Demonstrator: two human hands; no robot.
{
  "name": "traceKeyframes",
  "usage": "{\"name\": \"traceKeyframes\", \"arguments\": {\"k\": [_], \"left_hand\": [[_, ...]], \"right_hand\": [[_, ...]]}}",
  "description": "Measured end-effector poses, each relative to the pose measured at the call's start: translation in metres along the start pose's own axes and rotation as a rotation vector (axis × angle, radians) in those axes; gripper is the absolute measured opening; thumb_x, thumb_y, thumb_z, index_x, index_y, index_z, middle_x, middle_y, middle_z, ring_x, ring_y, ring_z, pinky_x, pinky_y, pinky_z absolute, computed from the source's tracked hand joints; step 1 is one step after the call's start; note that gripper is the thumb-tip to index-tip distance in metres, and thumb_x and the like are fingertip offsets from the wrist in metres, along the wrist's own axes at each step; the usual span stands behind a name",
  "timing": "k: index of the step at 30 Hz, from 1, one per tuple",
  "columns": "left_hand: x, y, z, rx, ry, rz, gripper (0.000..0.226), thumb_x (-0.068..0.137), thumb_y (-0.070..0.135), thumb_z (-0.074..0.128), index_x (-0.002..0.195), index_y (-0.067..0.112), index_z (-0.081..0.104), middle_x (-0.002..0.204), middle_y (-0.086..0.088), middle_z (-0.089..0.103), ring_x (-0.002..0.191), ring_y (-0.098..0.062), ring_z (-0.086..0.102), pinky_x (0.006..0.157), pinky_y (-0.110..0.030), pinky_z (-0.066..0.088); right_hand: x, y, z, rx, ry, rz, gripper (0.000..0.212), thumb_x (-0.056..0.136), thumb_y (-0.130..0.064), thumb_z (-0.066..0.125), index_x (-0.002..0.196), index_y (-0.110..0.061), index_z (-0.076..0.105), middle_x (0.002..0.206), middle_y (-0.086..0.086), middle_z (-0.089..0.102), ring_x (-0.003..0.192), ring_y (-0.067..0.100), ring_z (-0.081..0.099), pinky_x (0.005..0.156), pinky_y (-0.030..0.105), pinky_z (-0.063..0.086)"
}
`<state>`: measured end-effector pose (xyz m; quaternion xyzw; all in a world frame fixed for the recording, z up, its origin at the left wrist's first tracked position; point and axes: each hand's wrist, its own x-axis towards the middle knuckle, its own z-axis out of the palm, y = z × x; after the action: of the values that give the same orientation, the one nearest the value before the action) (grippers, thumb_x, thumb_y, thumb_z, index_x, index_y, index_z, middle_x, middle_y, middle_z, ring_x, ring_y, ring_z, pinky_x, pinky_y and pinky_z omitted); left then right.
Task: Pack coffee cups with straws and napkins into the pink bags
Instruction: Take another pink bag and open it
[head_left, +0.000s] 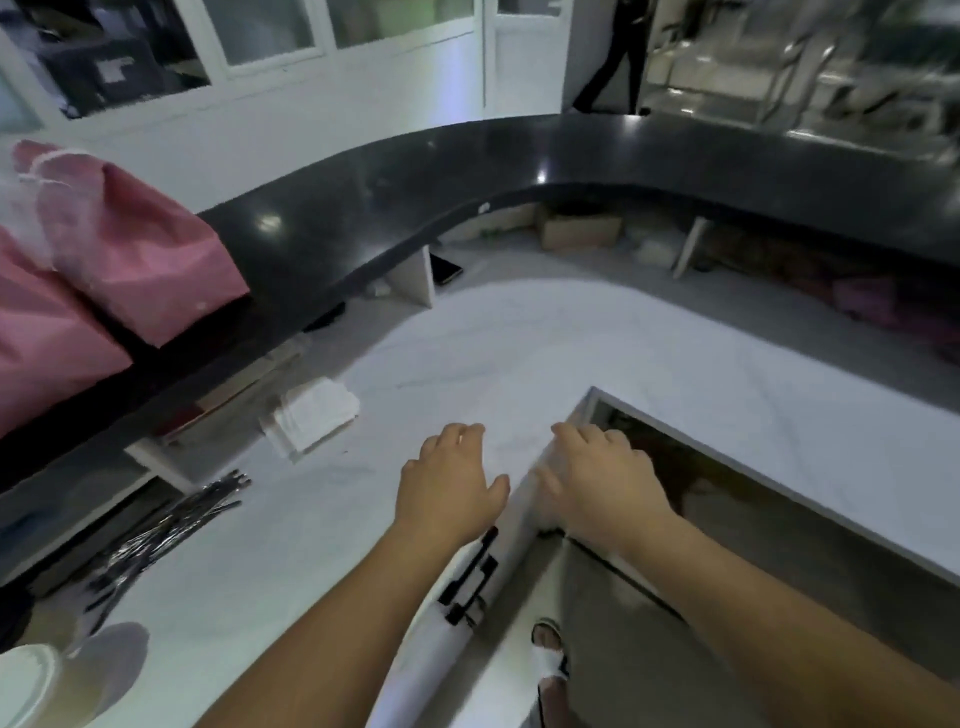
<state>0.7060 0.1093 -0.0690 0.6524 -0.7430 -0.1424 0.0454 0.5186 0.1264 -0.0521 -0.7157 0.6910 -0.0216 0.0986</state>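
Head cam: pink bags (130, 249) upper left on the dark counter (363, 208), cup (31, 686) bottom left, straws (166, 525) and napkins (311, 415) mid-left. Your left hand (447, 483) and right hand (602, 483) lie loose, holding nothing, on the white counter (519, 353).

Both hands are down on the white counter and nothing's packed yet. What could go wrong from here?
1. The straws lie loose near the counter's left edge; a sweep of the left hand might knock them off.
2. The coffee cup sits at the frame's corner, easy to tip.
3. The pink bags sit up on the black ledge, beyond the napkins, a stretch from the right hand.
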Motion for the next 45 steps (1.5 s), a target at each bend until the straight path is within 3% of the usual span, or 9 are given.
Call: {"name": "traceKeyframes", "arguments": {"k": [6,10,20,27,36,45], "left_hand": [[-0.018,0.107,0.021,0.002,-0.035,0.249,0.066,0.095,0.054,0.052,0.151,0.023,0.041,0.150,-0.001,0.048,0.132,-0.026,0.049,0.098,-0.044,0.047],[-0.028,0.192,0.039,-0.006,-0.027,0.374,0.072,0.095,0.053,0.057,0.157,0.021,0.037,0.157,0.000,0.044,0.139,-0.024,0.045,0.107,-0.043,0.046],[-0.087,0.480,0.113,0.015,-0.055,0.723,0.072,0.098,0.055,0.056,0.158,0.023,0.034,0.158,0.001,0.042,0.138,-0.023,0.046,0.107,-0.044,0.048],[-0.128,0.636,0.153,-0.037,-0.143,0.831,0.073,0.096,0.057,0.055,0.159,0.027,0.033,0.162,0.004,0.037,0.142,-0.023,0.043,0.107,-0.047,0.046],[-0.124,0.801,0.207,-0.101,-0.297,0.964,0.071,0.096,0.055,0.056,0.158,0.026,0.036,0.161,0.004,0.039,0.140,-0.025,0.046,0.103,-0.043,0.049],[-0.085,0.980,0.247,-0.220,-0.300,1.104,0.062,0.093,0.058,0.059,0.146,0.028,0.051,0.145,0.001,0.056,0.124,-0.024,0.059,0.096,-0.045,0.056]], "right_hand": [[-0.079,0.093,-0.014,0.081,0.042,0.281,0.063,0.098,-0.061,0.043,0.151,-0.029,0.035,0.149,0.001,0.049,0.133,0.030,0.046,0.103,0.053,0.045],[-0.131,0.166,-0.024,0.215,0.135,0.448,0.063,0.099,-0.061,0.045,0.153,-0.029,0.037,0.152,0.000,0.049,0.137,0.028,0.045,0.105,0.049,0.044],[-0.290,0.397,-0.058,0.253,0.303,0.728,0.059,0.100,-0.055,0.049,0.150,-0.025,0.041,0.145,0.003,0.055,0.130,0.030,0.048,0.103,0.051,0.048],[-0.374,0.527,-0.090,0.255,0.400,0.941,0.058,0.100,-0.054,0.046,0.150,-0.023,0.042,0.145,0.004,0.055,0.127,0.032,0.050,0.099,0.052,0.049],[-0.427,0.670,-0.116,0.269,0.532,1.140,0.050,0.102,-0.047,0.050,0.141,-0.015,0.050,0.131,0.011,0.061,0.118,0.035,0.053,0.093,0.047,0.048],[-0.412,0.822,-0.165,0.269,0.585,1.250,0.046,0.103,-0.035,0.049,0.142,-0.012,0.051,0.138,0.015,0.057,0.125,0.037,0.049,0.101,0.049,0.045]]}}
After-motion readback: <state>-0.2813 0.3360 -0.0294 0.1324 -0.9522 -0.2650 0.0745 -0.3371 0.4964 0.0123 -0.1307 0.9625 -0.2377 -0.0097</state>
